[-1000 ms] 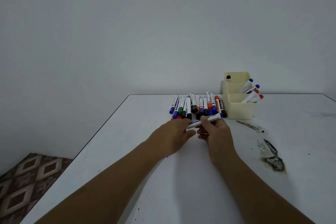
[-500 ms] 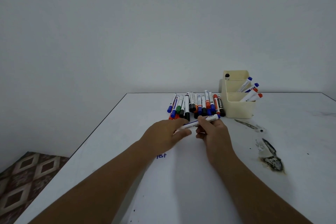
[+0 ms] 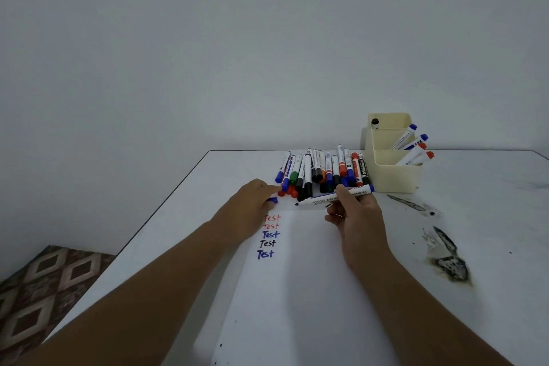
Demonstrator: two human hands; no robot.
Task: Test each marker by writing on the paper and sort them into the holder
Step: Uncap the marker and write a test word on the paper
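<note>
My right hand (image 3: 355,214) grips a white marker with blue ends (image 3: 319,201), held level, its bare tip pointing left. My left hand (image 3: 252,206) pinches the marker's blue cap (image 3: 272,200), now apart from the tip. A white paper sheet (image 3: 297,276) lies under both hands, with several "Test" words (image 3: 269,235) in red, blue and black. A pile of markers (image 3: 322,171) rests beyond the hands. The cream holder (image 3: 392,175) stands at the back right with several markers in it.
The table (image 3: 490,202) bears dark scorched stains (image 3: 448,264) to the right of the paper. Its left edge drops to a patterned floor (image 3: 38,291). A plain wall rises behind the table.
The hands have pulled apart: the cap came off the marker and moved left with my left hand. The written words are now uncovered.
</note>
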